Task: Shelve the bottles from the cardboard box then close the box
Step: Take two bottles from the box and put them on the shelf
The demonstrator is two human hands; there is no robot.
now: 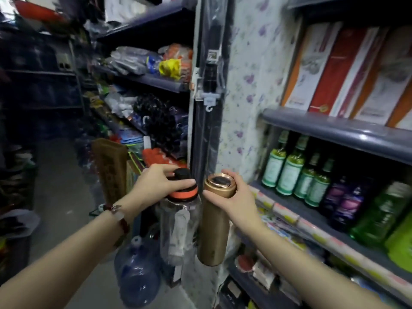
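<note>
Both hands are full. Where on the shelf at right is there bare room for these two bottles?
Free: the front strip of the grey shelf, left end, bordered by the floral wall panel and the green glass bottles. Crowded: rightward, dark purple bottles and big green bottles fill it. The left hand holds the clear orange-capped bottle, the right hand the gold flask.

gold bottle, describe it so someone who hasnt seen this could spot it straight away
Start at the grey shelf on the right. Just left of it the right hand grips the gold bottle by its cap. Unlike the clear, orange-ringed bottle beside it, it is slim, opaque metal.
</note>
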